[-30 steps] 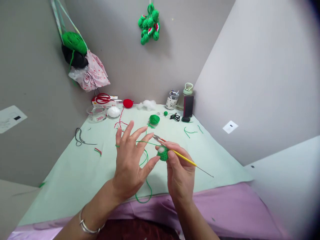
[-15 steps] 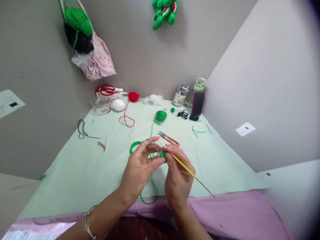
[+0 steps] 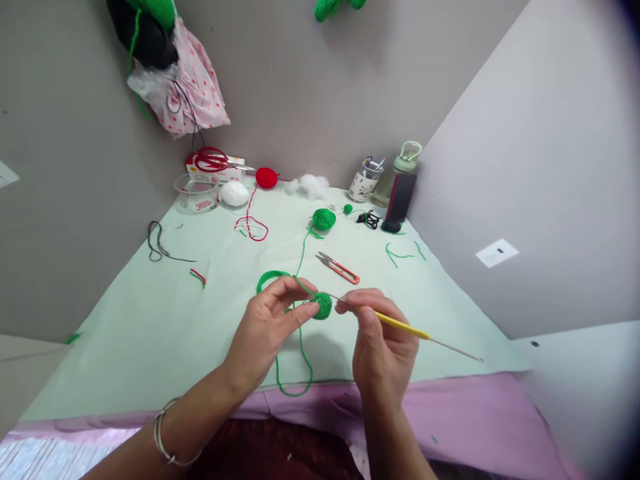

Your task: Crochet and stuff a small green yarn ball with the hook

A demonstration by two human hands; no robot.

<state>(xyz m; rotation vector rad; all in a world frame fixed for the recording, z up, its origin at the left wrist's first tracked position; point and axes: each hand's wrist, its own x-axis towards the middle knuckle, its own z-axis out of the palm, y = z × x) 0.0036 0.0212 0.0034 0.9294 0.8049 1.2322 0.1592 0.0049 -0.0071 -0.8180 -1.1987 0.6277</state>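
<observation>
My left hand [image 3: 270,323] pinches a small green crocheted ball [image 3: 323,305] between thumb and fingers, with green yarn [image 3: 295,360] looped over it and trailing down toward the table edge. My right hand [image 3: 380,333] grips a yellow-handled crochet hook [image 3: 405,325], its metal tip at the ball. Red-handled thread snips [image 3: 340,268] lie on the pale green table cover [image 3: 150,320] just beyond my hands. Further back sits a green yarn ball [image 3: 323,219].
At the back stand a red yarn ball [image 3: 267,177], white stuffing [image 3: 310,185], a clear bowl [image 3: 196,193], red scissors [image 3: 214,160], a cup of pens [image 3: 364,187], a bottle [image 3: 400,170] and a dark phone [image 3: 401,197]. A pink bag [image 3: 185,93] hangs on the wall.
My left hand went from spread open to pinching the green ball. My right hand let go of the ball and drew right with the hook. The view tilted down.
</observation>
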